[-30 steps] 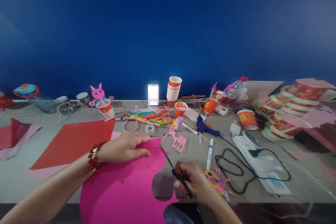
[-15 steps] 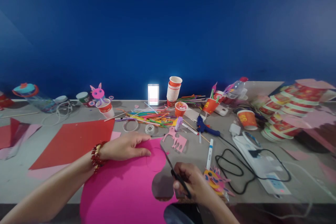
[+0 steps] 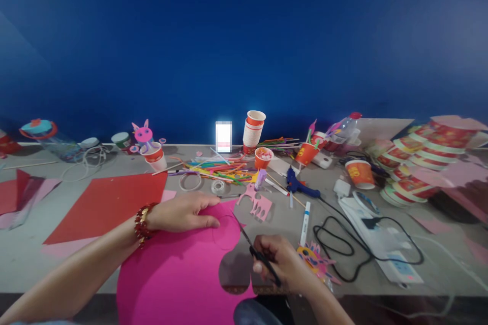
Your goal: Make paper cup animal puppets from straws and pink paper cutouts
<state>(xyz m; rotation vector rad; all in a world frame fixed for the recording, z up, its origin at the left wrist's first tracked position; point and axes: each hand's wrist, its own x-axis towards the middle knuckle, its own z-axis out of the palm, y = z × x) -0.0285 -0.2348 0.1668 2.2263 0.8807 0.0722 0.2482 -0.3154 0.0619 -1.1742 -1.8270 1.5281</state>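
A bright pink craft sheet [image 3: 171, 269] lies in front of me and reaches over the table's front edge. A circle outline [image 3: 225, 232] is marked near its top right, beside a rounded cut-out on its right side. My left hand [image 3: 186, 213] holds the sheet by its upper part, thumb on top; whether fingers are tucked beneath is hidden. My right hand [image 3: 276, 261] is closed round the black handles of scissors [image 3: 249, 241]. Their blades point up and left, at the sheet's edge right of the circle.
Behind the sheet lie colourful sticks [image 3: 224, 170], a tape roll [image 3: 217, 186] and pink scraps [image 3: 255, 203]. A blue glue gun [image 3: 301, 185], marker [image 3: 305, 223] and power strip [image 3: 381, 244] with looping cables are at right. Red paper [image 3: 110, 203] lies left; paper cups [image 3: 253, 134] stand behind.
The scissor blades have advanced slightly at the sheet's edge beside the circle, and a small pointed flap there stands out more. My right hand has shifted a little right; the left stays put.
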